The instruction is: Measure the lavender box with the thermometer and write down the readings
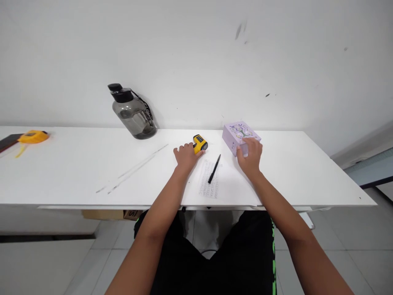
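Note:
My left hand (185, 156) is closed around the near end of a small yellow-and-black handheld tool (200, 142) on the white table. Its thumb reaches along the near side, and the palm hides part of the tool, so its exact kind is unclear. My right hand (251, 157) grips the near right corner of a lilac box (235, 135) with a printed pattern on top. The thumb presses the front face while the fingers rest on the top. Between my hands, a black pen (214, 169) lies slanted across a sheet of paper (205, 189) covered with writing.
A large grey see-through water bottle (135, 119) stands by the wall, left of my hands. Farther left lie a yellow tape measure (34, 136) and a dark flat object (10, 141). Dark streaks (132, 169) mark the white table (76, 164).

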`<state>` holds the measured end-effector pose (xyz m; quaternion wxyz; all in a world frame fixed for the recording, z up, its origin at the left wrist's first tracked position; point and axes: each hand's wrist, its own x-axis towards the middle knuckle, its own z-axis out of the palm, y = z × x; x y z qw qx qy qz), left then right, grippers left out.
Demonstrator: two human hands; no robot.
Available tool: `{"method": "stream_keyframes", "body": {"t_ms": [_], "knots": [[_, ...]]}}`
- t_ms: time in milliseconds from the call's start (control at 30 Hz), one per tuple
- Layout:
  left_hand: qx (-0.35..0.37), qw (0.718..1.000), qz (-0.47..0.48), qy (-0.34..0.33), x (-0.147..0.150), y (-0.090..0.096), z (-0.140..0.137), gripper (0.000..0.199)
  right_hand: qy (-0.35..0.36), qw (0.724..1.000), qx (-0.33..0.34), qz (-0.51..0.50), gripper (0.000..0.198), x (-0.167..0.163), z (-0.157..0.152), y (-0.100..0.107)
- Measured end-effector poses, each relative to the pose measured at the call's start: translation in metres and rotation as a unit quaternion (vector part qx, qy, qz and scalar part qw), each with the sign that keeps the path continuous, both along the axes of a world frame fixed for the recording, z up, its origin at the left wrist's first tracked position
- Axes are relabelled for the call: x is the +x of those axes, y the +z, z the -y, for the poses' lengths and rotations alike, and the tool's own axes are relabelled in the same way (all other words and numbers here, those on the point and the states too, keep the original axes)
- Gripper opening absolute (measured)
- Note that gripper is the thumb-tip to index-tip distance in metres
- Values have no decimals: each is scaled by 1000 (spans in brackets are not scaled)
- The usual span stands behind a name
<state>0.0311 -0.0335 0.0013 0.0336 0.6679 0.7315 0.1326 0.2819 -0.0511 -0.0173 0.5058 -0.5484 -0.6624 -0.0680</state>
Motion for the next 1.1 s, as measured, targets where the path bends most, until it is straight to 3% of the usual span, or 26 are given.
{"method": "stream_keyframes", "body": {"t_ms": [133, 267, 367, 500, 633, 800, 933, 1100], "knots": [[-4, 1000, -1, -11, 0, 1, -1, 62, -109, 984, -119, -78, 76, 10, -9, -1], [4, 999, 41, 0, 1, 4, 1, 70, -121, 948, -246, -161, 102, 9, -12, -3], [24, 995, 99, 17, 1, 7, 3, 79, -100, 944, -266, -166, 113, 5, -14, -5], [52, 968, 244, 7, 2, 5, 6, 80, -71, 952, -246, -168, 111, 4, -15, -6], [86, 912, 400, 2, 6, 0, 6, 72, -47, 957, -200, -203, 103, 7, -12, -2], [59, 783, 618, -18, 14, 1, 3, 59, -6, 924, -178, -337, 97, 15, -7, 5], [27, 685, 725, -69, 20, 5, 5, 54, 80, 851, -225, -468, 82, 16, -9, 10], [2, 626, 774, -90, 19, 13, 13, 48, 249, 717, -277, -589, 68, 6, -4, 19]]}}
